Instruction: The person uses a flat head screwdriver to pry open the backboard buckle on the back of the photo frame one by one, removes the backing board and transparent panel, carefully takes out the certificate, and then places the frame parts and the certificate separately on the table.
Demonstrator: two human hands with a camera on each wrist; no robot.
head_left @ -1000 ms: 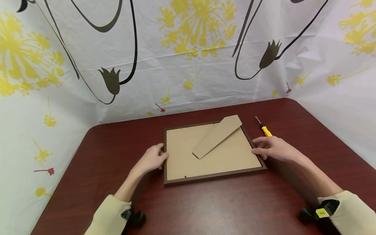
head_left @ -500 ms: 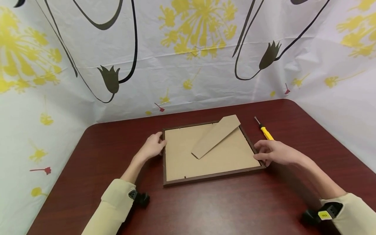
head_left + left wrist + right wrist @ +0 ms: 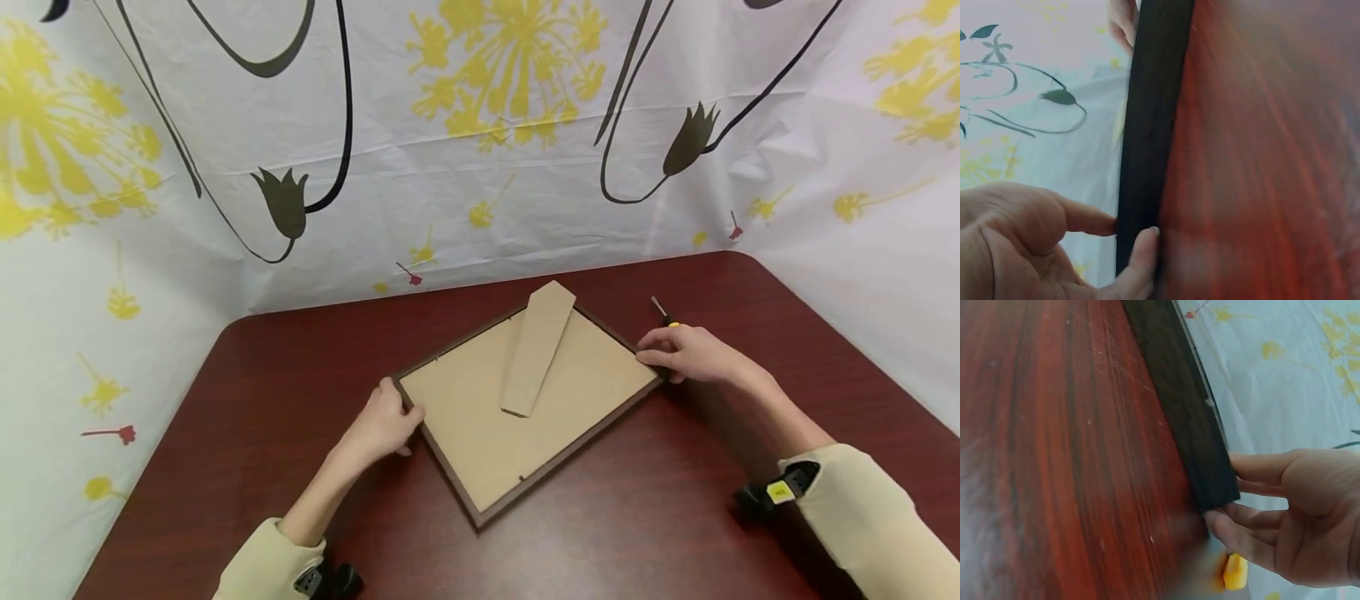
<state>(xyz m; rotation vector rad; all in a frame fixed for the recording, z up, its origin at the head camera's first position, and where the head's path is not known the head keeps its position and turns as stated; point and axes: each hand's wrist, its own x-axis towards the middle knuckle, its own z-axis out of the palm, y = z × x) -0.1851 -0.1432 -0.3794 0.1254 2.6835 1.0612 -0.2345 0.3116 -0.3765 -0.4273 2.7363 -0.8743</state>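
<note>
A dark brown picture frame [image 3: 572, 450] lies face down on the table, turned at an angle, with its tan backing board [image 3: 465, 417] and a cardboard easel flap [image 3: 536, 350] on top. My left hand [image 3: 382, 425] holds the frame's left corner; in the left wrist view my left hand [image 3: 1054, 256] pinches the dark frame edge [image 3: 1150, 125] between thumb and finger. My right hand [image 3: 686, 354] grips the right corner. In the right wrist view my right hand [image 3: 1285, 512] has fingers above and below the frame corner [image 3: 1204, 456].
A yellow-handled screwdriver [image 3: 660, 311] lies just behind my right hand, mostly hidden; its handle [image 3: 1234, 572] shows under my fingers. The dark red table [image 3: 300, 350] has rounded far corners. A flowered white sheet [image 3: 480, 167] walls in the back and both sides.
Both hands have turned the frame counter-clockwise on the table: the left corner came toward me, the right corner moved away. My right hand now covers most of the screwdriver.
</note>
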